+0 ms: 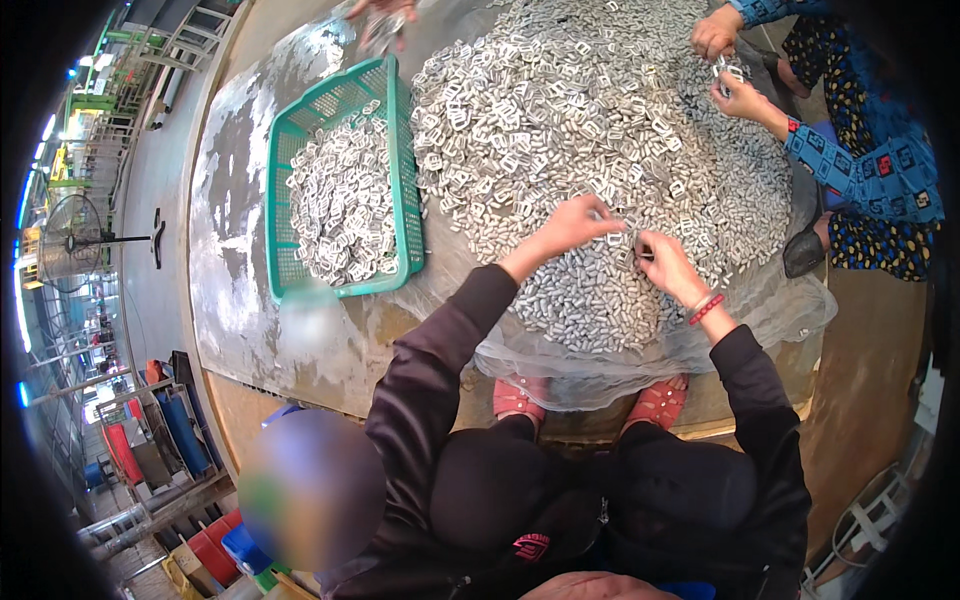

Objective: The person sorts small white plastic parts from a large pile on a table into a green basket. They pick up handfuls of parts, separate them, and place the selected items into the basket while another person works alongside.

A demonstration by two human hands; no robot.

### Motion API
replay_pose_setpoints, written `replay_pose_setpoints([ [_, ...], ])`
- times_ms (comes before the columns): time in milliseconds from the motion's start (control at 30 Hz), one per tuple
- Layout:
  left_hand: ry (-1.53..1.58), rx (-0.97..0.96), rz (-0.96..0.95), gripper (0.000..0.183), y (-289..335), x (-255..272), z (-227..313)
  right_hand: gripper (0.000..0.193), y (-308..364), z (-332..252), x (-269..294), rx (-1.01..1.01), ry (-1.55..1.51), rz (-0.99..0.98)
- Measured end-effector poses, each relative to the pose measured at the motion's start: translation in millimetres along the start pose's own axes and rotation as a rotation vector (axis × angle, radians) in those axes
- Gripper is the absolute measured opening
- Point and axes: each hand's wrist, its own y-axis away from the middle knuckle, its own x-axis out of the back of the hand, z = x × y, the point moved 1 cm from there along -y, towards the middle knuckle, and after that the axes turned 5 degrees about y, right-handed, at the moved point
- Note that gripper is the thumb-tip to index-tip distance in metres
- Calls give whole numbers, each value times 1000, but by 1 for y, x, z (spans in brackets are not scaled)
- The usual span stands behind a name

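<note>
Over the near part of a big heap of small grey metal pieces, my two hands are close together with their fingers pinched. My left hand grips a small metal piece at its fingertips. My right hand, with a red bracelet at the wrist, is closed just beside it; what its fingers hold is too small to make out. Many pieces in the heap look like flat, slotted buckles. Nearest me lie small, rounded grey bits. The heap rests on a sheer plastic sheet.
Left of the heap stands a green plastic basket holding many slotted buckles. A co-worker's hands handle a piece at the upper right. Another person's blurred hand shows at the top. A standing fan is far left.
</note>
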Motion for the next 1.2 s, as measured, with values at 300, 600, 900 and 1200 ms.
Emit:
replay_pose_setpoints([
  [300, -523, -278, -24, 35, -6, 2, -11, 31, -42, 7, 64, -355, -935, -34],
  [600, 715, 220, -137, 31, 23, 49, 24, 32, -52, 22, 6, 77, 308, 5],
  [900, 1200, 90, -117, 24, 22, 52, 22, 10, -29, 4, 39, -399, -1036, -119],
  [1200, -544, 24, 276, 40, 7, 24, -40, 29, -46, 12, 22, -337, -489, -166],
])
